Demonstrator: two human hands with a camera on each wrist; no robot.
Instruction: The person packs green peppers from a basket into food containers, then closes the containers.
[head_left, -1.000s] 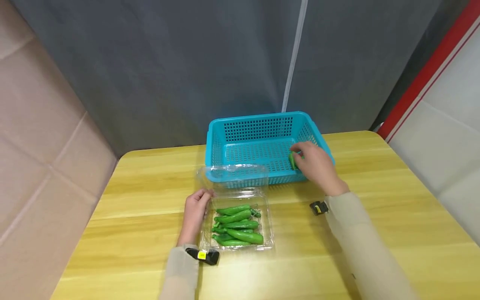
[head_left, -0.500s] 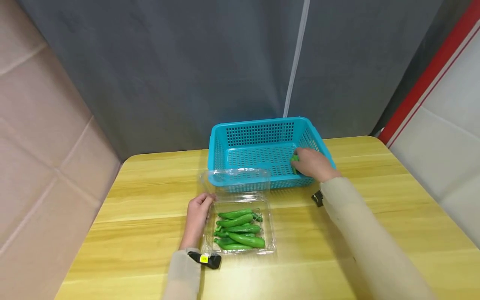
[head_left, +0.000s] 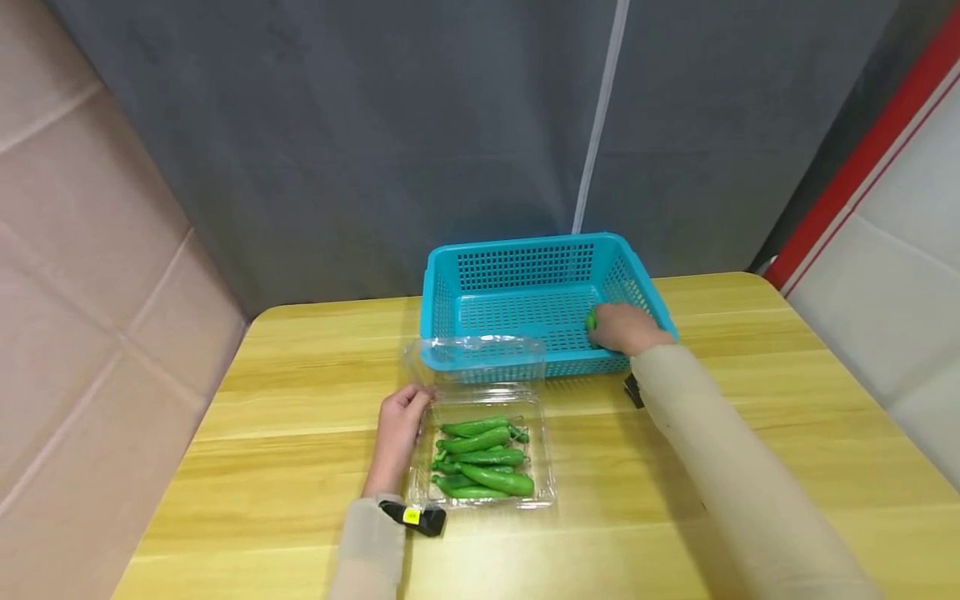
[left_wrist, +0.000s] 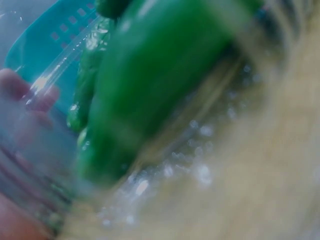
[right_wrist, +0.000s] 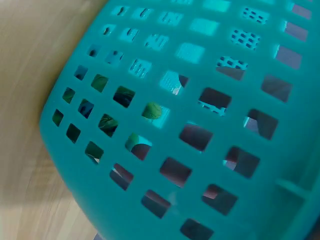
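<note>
My left hand (head_left: 401, 421) pinches the back left edge of a clear plastic clamshell box (head_left: 550, 458), whose lid (head_left: 480, 343) stands raised, overlapping the basket's front in the head view. Several long green peppers (head_left: 491, 457) lie inside; one pepper (left_wrist: 145, 75) looms large and blurred in the left wrist view. Inside the right end of a turquoise plastic basket (head_left: 525, 243), my right hand (head_left: 628, 328) is low and holds a green pepper (head_left: 592, 322), mostly hidden by the hand. Through the basket wall (right_wrist: 165, 135) in the right wrist view, bits of green and fingers show.
Box and basket rest on a wood-patterned table (head_left: 300, 417), the basket behind the box near the back edge. A grey curtain (head_left: 375, 167) hangs behind. Padded walls (head_left: 90, 250) flank the left side, and a white wall with a red strip is on the right.
My right hand has lowered deeper into the basket's right end with the pepper. My left hand stays at the box's edge. The head view has shifted slightly.
</note>
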